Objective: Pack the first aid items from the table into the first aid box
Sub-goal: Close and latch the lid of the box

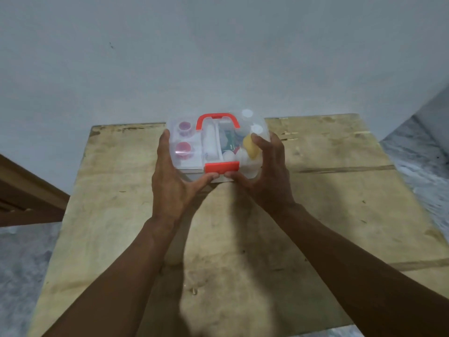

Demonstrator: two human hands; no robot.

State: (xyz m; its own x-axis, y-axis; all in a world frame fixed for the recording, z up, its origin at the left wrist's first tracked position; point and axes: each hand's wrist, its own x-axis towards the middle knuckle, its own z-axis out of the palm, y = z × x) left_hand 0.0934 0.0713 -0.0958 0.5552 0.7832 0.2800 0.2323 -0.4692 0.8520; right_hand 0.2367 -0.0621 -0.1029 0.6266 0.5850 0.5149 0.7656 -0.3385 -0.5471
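The first aid box point(189, 161) is a clear plastic case with a red handle point(218, 116) and a red front latch point(221, 166). It stands at the far middle of the wooden table point(340, 203) with its lid down. Through the lid I see two red-capped jars point(184, 138), a white roll point(211, 142), a green packet point(229, 141) and a yellow item point(250, 148). My left hand point(173, 181) grips the box's left side and my right hand point(266, 176) grips its right side. Both thumbs press just under the latch.
A pale wall rises right behind the table's far edge. A brown wooden frame point(26, 198) stands at the left. Grey speckled floor point(422, 161) shows on both sides of the table.
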